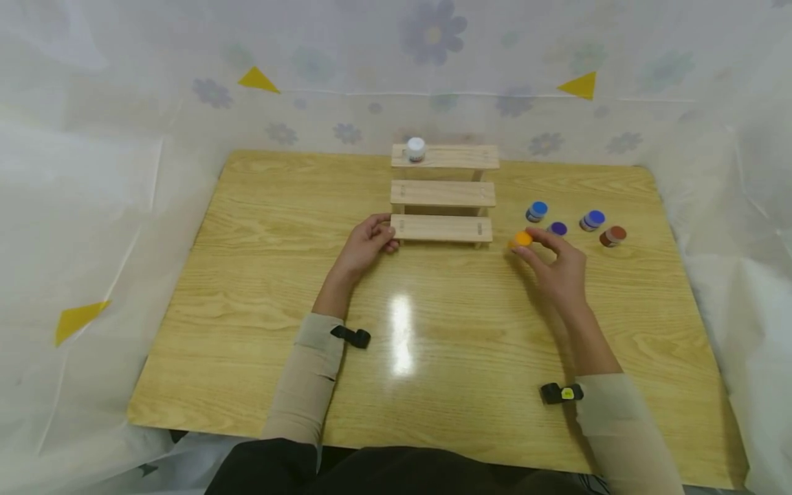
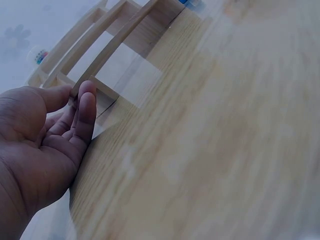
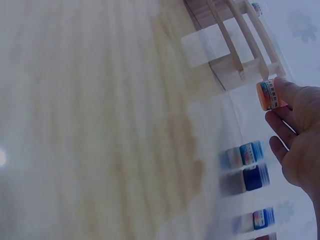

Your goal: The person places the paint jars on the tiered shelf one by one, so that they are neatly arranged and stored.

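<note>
My right hand (image 1: 559, 271) pinches a small, squat, orange cylindrical jar, apparently plastic (image 3: 264, 95), between thumb and fingertips, to the right of the lowest shelf step. It seems to be held just above the bench, the yellow wood-grained tabletop (image 1: 458, 309); in the right wrist view no reflection meets its base. I judge it light and stiff, unlikely to dent under a pinch, but smooth enough to slip or spin if I hold it loosely. The best hold is across opposite sides of its round wall, near the lid, leaving the base free. Its top is a flat, bright orange disc; a label with dark print and a patch of blue wraps the side.

My left hand (image 1: 365, 244) grips the left end of the lowest step of a pale, bare-wood, three-step shelf (image 1: 442, 192), thumb and fingers closed on the edge. The shelf looks rigid and light enough to slide if bumped.

Farther out, a white-lidded jar (image 1: 416, 149) stands near the left end of the top step. Beyond my right hand stand a light-blue-lidded jar (image 1: 537, 211), a dark purple-lidded jar (image 1: 557, 228), a royal-blue-lidded jar (image 1: 592, 220) and a reddish-brown jar (image 1: 613, 236).
</note>
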`<state>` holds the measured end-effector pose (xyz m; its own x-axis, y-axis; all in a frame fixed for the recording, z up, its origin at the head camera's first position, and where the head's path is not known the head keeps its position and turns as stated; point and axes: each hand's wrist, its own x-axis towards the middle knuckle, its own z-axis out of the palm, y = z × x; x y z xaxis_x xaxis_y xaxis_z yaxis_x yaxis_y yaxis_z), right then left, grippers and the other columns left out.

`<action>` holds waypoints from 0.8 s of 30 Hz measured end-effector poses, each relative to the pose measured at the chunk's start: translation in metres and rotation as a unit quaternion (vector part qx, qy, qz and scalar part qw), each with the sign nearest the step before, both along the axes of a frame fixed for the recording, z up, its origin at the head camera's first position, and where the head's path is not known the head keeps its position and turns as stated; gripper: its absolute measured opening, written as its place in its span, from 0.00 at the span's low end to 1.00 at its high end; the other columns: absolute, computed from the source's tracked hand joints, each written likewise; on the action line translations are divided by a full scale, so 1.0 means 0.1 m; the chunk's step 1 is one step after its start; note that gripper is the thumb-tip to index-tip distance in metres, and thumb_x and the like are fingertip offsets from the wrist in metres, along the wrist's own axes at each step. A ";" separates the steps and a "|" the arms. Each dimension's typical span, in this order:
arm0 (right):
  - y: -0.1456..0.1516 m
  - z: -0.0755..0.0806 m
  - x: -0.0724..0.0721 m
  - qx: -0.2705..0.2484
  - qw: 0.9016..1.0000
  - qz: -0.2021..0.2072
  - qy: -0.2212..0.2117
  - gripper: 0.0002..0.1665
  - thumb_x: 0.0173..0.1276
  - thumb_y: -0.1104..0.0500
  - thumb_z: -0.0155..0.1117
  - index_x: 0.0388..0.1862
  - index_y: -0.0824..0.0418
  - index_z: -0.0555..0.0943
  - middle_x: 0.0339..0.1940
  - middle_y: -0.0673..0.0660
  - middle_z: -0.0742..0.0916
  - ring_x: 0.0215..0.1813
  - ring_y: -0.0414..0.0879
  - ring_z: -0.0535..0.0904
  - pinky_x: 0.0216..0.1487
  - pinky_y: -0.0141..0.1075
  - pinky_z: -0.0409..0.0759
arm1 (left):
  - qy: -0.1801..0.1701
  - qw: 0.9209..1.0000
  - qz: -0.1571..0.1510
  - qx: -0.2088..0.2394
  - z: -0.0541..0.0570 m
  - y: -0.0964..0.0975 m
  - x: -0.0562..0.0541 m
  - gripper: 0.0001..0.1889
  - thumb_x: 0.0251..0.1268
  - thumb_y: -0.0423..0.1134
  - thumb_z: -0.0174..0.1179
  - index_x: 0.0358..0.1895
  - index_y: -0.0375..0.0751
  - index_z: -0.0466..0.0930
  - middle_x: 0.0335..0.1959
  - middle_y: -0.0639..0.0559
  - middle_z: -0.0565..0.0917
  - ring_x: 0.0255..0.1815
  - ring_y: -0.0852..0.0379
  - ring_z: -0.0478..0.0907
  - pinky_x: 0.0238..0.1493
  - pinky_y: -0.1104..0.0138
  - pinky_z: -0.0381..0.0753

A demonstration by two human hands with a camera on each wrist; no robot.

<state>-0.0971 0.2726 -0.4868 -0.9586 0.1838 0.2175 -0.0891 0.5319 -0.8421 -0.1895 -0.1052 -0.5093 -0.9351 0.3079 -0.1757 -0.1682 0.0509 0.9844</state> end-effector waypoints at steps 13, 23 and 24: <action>-0.28 0.27 -0.42 0.023 0.995 0.068 0.064 0.25 0.70 0.58 0.77 0.64 0.62 0.86 0.60 0.60 0.89 0.66 0.56 0.82 0.68 0.58 0.78 | 0.000 1.000 -0.001 0.001 -0.01 -0.01 -0.01 0.25 0.83 0.38 0.58 0.77 0.36 0.68 0.44 0.43 0.85 0.42 0.53 0.87 0.46 0.66 0.88; -0.49 0.47 -0.80 0.038 0.993 0.091 0.063 0.26 0.72 0.54 0.76 0.66 0.61 0.85 0.62 0.58 0.88 0.67 0.54 0.81 0.70 0.53 0.77 | -0.002 1.000 0.000 0.009 0.00 -0.01 0.00 0.25 0.83 0.37 0.58 0.77 0.35 0.68 0.43 0.42 0.86 0.41 0.53 0.87 0.45 0.66 0.88; -0.50 0.49 -0.83 0.038 0.993 0.094 0.062 0.26 0.72 0.54 0.76 0.66 0.61 0.85 0.62 0.57 0.88 0.66 0.53 0.81 0.70 0.52 0.77 | -0.002 1.000 -0.001 0.008 0.00 -0.01 0.00 0.25 0.83 0.37 0.58 0.77 0.35 0.68 0.43 0.42 0.86 0.42 0.53 0.87 0.45 0.66 0.88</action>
<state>-0.1801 0.2222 -0.4379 -0.9394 -0.0170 0.3423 -0.2933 0.5569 -0.7771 -0.1899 -0.1060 -0.5090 -0.9338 0.3120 -0.1749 -0.1727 0.0348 0.9844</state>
